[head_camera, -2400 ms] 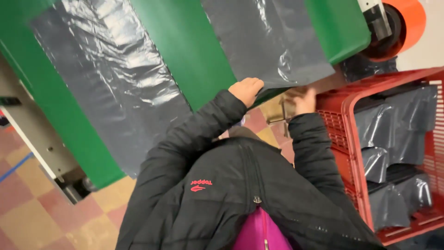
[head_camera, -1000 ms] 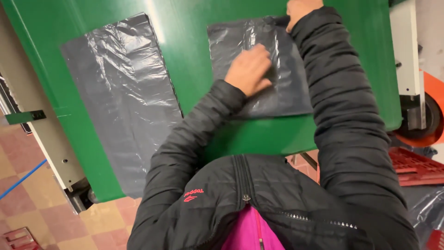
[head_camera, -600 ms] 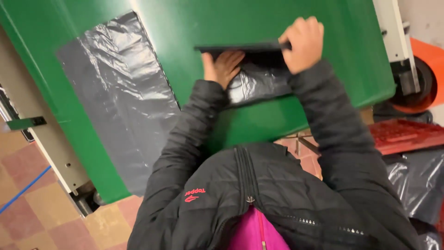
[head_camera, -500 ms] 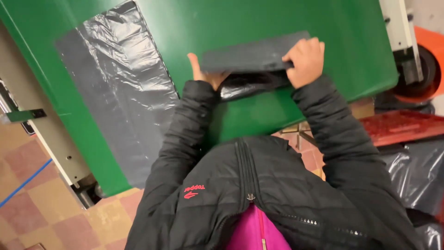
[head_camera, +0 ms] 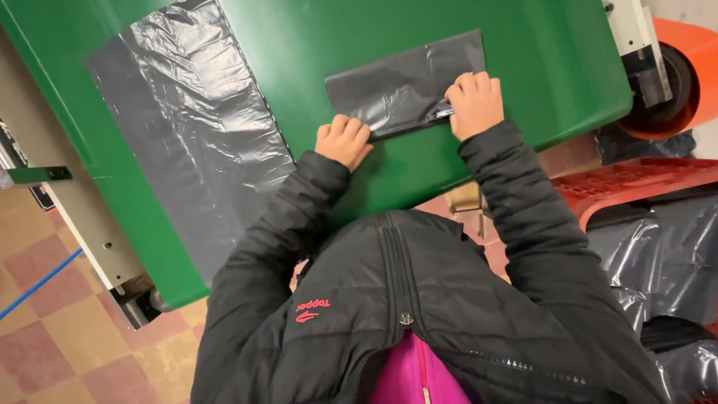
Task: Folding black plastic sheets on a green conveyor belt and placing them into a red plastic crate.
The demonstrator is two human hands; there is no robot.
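Floor tiles point(head_camera: 45, 337) in pink and tan show at the far left, beside the slanted edge of the green surface point(head_camera: 299, 45). A large grey plastic sheet point(head_camera: 194, 127) lies flat on that surface, reaching from its upper edge almost to its near edge, with a strip of bare green left of it. Open green separates this sheet from the folded grey bag point(head_camera: 407, 82), which lies well inside the surface with bare room above it and to its right. The left hand point(head_camera: 344, 141) rests at the bag's lower left corner, its fingers point(head_camera: 350, 127) curled down onto the fold edge. The right hand point(head_camera: 474, 103) presses the bag's lower right part, fingers bent over a bunched bit of plastic that they pinch. Past the surface's right edge stand an orange roll point(head_camera: 688, 67) and a red crate point(head_camera: 636, 183) with more grey plastic point(head_camera: 658, 254) below it.
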